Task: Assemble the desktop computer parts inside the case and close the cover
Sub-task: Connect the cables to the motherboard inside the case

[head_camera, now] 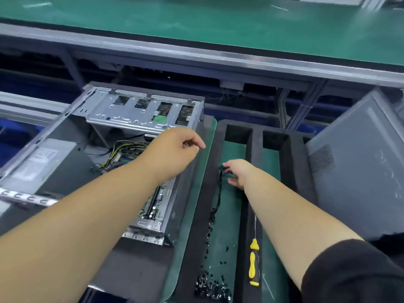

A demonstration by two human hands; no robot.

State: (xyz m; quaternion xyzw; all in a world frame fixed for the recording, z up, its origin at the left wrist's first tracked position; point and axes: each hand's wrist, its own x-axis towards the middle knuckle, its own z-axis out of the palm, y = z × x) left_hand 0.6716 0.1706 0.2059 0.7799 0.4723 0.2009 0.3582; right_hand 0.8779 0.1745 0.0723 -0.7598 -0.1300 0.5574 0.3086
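The open computer case (65, 132) lies on its side at the left, showing a metal drive cage (131, 110), a power supply (37, 162), yellow-black wiring (122, 149) and the motherboard (155, 204). My left hand (175, 149) hovers over the case's right edge, fingers curled and pinched; what it holds, if anything, is too small to tell. My right hand (237, 173) reaches into the black foam tray (251, 154) and pinches the top end of a black cable (218, 193) that trails down the tray. The grey side cover (360, 171) leans at the right.
A yellow-and-black screwdriver (254, 256) lies in the tray's middle groove. Several small black screws (212, 285) are scattered at the tray's near end. A green conveyor belt (218, 22) with a metal rail runs across the back.
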